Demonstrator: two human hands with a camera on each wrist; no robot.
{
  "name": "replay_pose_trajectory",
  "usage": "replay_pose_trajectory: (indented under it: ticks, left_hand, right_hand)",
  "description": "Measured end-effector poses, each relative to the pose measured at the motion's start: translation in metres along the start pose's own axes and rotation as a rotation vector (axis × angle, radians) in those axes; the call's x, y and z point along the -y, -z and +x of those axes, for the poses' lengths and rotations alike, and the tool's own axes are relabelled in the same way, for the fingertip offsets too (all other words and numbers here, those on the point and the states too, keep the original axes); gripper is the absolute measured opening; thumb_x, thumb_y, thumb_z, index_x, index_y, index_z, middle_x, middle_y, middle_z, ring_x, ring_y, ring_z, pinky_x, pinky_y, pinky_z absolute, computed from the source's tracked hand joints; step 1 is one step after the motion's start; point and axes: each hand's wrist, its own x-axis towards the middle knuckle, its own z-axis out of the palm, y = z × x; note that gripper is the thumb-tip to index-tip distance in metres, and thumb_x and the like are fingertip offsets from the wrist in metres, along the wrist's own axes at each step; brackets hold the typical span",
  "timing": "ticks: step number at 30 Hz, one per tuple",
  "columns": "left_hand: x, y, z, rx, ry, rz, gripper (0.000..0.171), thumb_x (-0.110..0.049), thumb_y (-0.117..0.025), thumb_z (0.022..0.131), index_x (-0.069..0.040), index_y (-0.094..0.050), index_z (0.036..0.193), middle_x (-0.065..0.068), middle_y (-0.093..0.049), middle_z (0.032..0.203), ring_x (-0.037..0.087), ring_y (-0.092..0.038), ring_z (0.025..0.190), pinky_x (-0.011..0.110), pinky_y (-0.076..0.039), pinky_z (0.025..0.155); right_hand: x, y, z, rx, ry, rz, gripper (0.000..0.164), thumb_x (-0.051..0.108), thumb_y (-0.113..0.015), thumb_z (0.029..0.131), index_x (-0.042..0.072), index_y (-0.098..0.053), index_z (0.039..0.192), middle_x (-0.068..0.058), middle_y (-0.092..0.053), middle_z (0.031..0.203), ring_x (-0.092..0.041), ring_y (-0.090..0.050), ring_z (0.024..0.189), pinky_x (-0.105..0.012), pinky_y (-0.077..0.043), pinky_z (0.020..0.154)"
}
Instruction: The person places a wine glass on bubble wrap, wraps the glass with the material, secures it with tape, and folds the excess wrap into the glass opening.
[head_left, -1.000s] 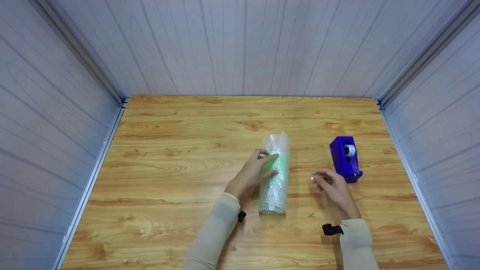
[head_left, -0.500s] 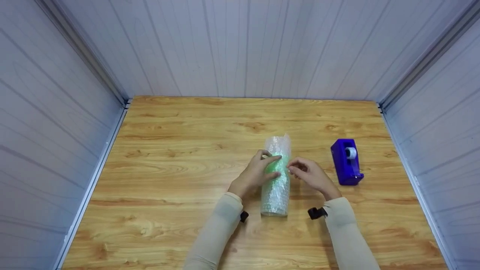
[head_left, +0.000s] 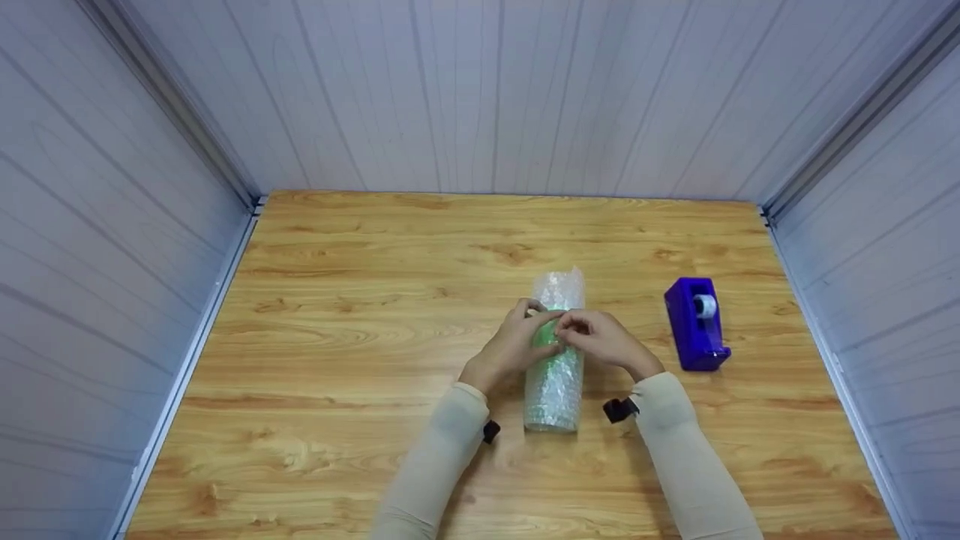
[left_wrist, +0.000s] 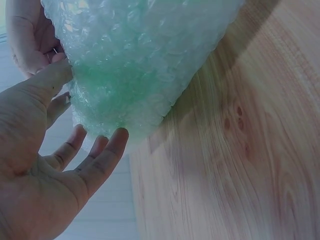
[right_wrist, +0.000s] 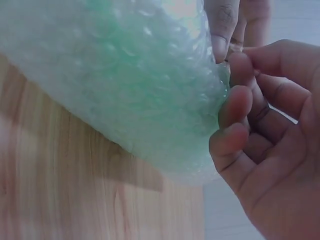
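Observation:
A bubble-wrapped cylinder (head_left: 553,394), with green showing through its wrap, lies lengthwise on the wooden table. My left hand (head_left: 506,349) holds it from the left side, thumb and forefinger on top of the wrap. In the left wrist view, the other fingers (left_wrist: 102,162) of that hand curve beside the bubble wrap (left_wrist: 135,75). From the right, my right hand (head_left: 606,343) reaches over the top of the cylinder, beside the left fingertips. Between its thumb and forefinger is a small clear piece of tape (right_wrist: 236,48), mostly hidden by the fingers. What is inside the wrap cannot be made out.
A blue tape dispenser (head_left: 684,330) with a roll of clear tape (head_left: 705,306) stands to the right of the cylinder. Pale panel walls (head_left: 465,97) enclose the table (head_left: 337,360) at the back and on both sides.
My right hand has moved left from near the tape dispenser to the top of the cylinder, carrying the tape piece. The left hand has kept its place on the wrap.

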Motion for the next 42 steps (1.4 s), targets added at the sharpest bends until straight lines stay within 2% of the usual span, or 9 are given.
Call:
replay_pose_trajectory:
  ticks: [5,11,16,20,28,31,34,38,42]
  left_hand:
    - [-0.001,0.001,0.001,-0.005,0.005,-0.006,0.055,-0.035,-0.073,0.093,-0.026,-0.055,0.145,0.002,-0.040,0.131,0.020,-0.043,0.121,0.033,-0.046,0.097]
    - [-0.001,0.000,0.002,-0.015,-0.017,0.026,0.054,-0.033,-0.073,0.093,-0.022,-0.056,0.144,0.004,-0.041,0.130,0.021,-0.045,0.119,0.031,-0.046,0.095]
    - [-0.002,-0.001,0.002,-0.026,-0.046,0.057,0.053,-0.032,-0.073,0.093,-0.021,-0.058,0.142,0.006,-0.041,0.130,0.022,-0.046,0.117,0.031,-0.046,0.094]
    - [-0.005,-0.001,0.002,-0.019,-0.033,0.086,0.054,-0.035,-0.072,0.094,-0.022,-0.056,0.144,0.005,-0.040,0.130,0.023,-0.045,0.116,0.031,-0.046,0.093]
    - [-0.007,-0.001,0.002,-0.009,-0.017,0.126,0.055,-0.038,-0.069,0.095,-0.025,-0.054,0.146,0.004,-0.041,0.130,0.024,-0.044,0.115,0.032,-0.046,0.092]
    - [-0.006,-0.002,0.002,-0.005,-0.006,0.104,0.056,-0.036,-0.071,0.094,-0.025,-0.053,0.147,0.004,-0.041,0.131,0.023,-0.044,0.117,0.032,-0.047,0.092]
    - [-0.005,-0.002,0.000,0.003,0.005,0.064,0.058,-0.036,-0.071,0.094,-0.026,-0.052,0.148,0.004,-0.040,0.132,0.022,-0.043,0.119,0.032,-0.047,0.093]
    - [0.000,-0.001,-0.002,0.000,0.015,0.014,0.059,-0.037,-0.070,0.095,-0.028,-0.050,0.149,0.002,-0.039,0.134,0.020,-0.042,0.122,0.031,-0.047,0.095]
    - [0.004,0.000,-0.003,-0.012,0.009,-0.012,0.059,-0.036,-0.071,0.094,-0.028,-0.051,0.149,0.003,-0.038,0.135,0.020,-0.043,0.124,0.031,-0.046,0.097]
  right_hand:
    - [0.006,-0.001,0.002,-0.061,-0.055,-0.081,0.019,0.020,-0.060,0.102,0.006,-0.071,0.095,-0.002,-0.066,0.084,-0.017,-0.057,0.074,-0.031,-0.047,0.067]
    - [0.017,-0.009,0.008,-0.140,-0.143,-0.251,0.021,0.022,-0.064,0.098,0.009,-0.066,0.082,0.000,-0.062,0.072,-0.013,-0.051,0.061,-0.030,-0.043,0.058]
    - [0.028,-0.015,0.011,-0.163,-0.218,-0.383,0.027,0.016,-0.061,0.094,0.013,-0.055,0.067,0.003,-0.046,0.058,-0.011,-0.038,0.050,-0.029,-0.035,0.050]
    - [0.034,-0.018,0.011,-0.184,-0.255,-0.474,0.039,0.012,-0.060,0.089,0.017,-0.042,0.055,0.007,-0.030,0.049,-0.009,-0.025,0.044,-0.026,-0.025,0.043]
    - [0.035,-0.016,0.011,-0.206,-0.297,-0.483,0.045,0.015,-0.063,0.088,0.017,-0.039,0.050,0.008,-0.027,0.045,-0.008,-0.023,0.042,-0.026,-0.025,0.042]
    - [0.031,-0.013,0.009,-0.218,-0.326,-0.478,0.041,0.025,-0.067,0.089,0.015,-0.045,0.056,0.006,-0.034,0.049,-0.009,-0.029,0.044,-0.027,-0.029,0.043]
    - [0.020,-0.011,0.006,-0.232,-0.366,-0.458,0.042,0.045,-0.071,0.089,0.011,-0.053,0.073,0.001,-0.045,0.060,-0.013,-0.039,0.050,-0.029,-0.035,0.048]
    - [-0.004,-0.010,0.003,-0.229,-0.416,-0.326,0.068,0.069,-0.067,0.083,0.007,-0.050,0.104,-0.006,-0.051,0.079,-0.018,-0.046,0.064,-0.033,-0.039,0.057]
    - [-0.027,-0.013,0.003,-0.217,-0.433,-0.171,0.084,0.077,-0.061,0.081,0.005,-0.041,0.118,-0.011,-0.050,0.094,-0.021,-0.047,0.077,-0.033,-0.040,0.066]
